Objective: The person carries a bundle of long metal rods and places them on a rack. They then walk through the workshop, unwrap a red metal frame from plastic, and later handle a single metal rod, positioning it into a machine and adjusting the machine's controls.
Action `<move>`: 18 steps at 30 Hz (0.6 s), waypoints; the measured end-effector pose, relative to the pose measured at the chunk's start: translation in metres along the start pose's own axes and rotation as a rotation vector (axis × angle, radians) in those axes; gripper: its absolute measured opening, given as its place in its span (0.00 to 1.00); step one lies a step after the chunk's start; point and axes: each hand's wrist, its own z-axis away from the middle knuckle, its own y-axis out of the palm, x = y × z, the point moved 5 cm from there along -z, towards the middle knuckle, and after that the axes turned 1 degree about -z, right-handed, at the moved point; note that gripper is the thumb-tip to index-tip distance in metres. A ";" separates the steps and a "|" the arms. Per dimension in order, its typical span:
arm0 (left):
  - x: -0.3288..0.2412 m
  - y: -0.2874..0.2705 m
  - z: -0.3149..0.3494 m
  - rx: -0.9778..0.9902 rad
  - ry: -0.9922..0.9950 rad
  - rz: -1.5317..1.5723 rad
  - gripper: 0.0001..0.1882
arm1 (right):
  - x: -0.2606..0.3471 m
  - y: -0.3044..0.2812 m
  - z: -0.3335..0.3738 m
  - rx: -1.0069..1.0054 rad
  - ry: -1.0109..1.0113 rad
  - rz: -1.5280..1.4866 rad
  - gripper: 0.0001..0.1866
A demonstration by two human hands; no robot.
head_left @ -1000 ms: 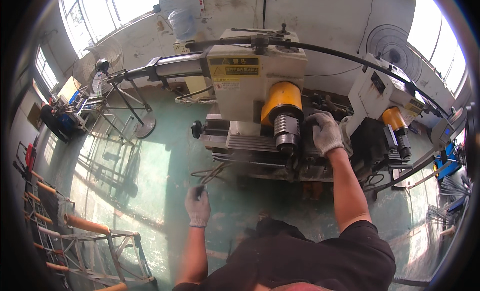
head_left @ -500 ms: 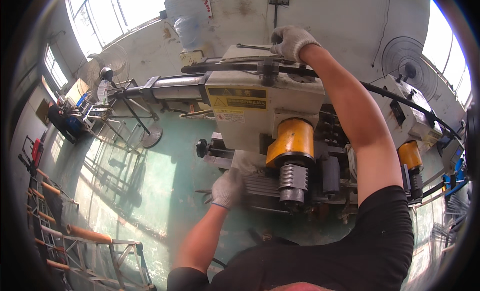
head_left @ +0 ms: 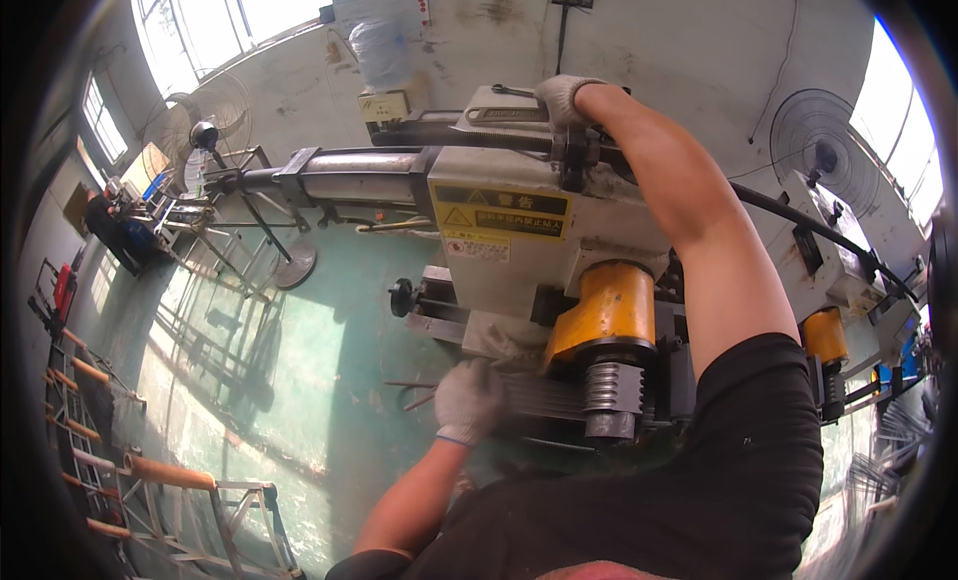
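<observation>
My left hand (head_left: 469,398), in a pale knitted work glove, is low at the near side of a grey machine (head_left: 489,271). Its fingers are smeared by motion beside a row of thin metal rods (head_left: 547,393). Two thin rod ends (head_left: 407,385) jut out left of this hand; whether it grips them is unclear. My right hand (head_left: 567,99), gloved too, reaches over the machine's top, its fingers hidden from view. Just left of it lie a wrench (head_left: 511,89) and a flat metal piece (head_left: 504,113). A crumpled cloth or glove (head_left: 494,343) lies above the left hand.
A yellow housing (head_left: 614,306) with a ribbed metal shaft (head_left: 613,388) projects toward me. A long cylinder (head_left: 364,174) extends left. Fans (head_left: 823,146) stand behind, a rack with orange rollers (head_left: 175,471) at lower left. Another person (head_left: 115,229) is far left.
The view has shifted, so the machine appears farther right and lower. My left hand has moved right and slightly nearer me. My right hand stays on the machine's top, tilted lower.
</observation>
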 end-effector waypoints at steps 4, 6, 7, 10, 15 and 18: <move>-0.005 0.000 -0.003 0.019 0.015 0.017 0.10 | -0.040 -0.024 0.020 -0.516 0.051 -0.130 0.16; -0.002 0.001 -0.002 0.007 0.030 0.004 0.10 | -0.044 -0.061 0.056 -0.743 0.123 -0.440 0.17; 0.001 0.000 -0.001 0.000 0.033 -0.004 0.10 | -0.048 -0.073 0.063 -0.937 0.054 -0.565 0.16; -0.004 0.003 0.001 -0.022 0.064 0.048 0.09 | -0.095 -0.099 0.077 -1.101 0.100 -1.254 0.17; -0.003 -0.001 0.001 -0.003 0.048 0.027 0.09 | -0.082 -0.079 0.091 -1.079 -0.088 -1.705 0.25; -0.001 -0.001 0.001 -0.004 0.039 0.042 0.10 | -0.039 -0.066 0.103 -1.173 0.036 -1.654 0.26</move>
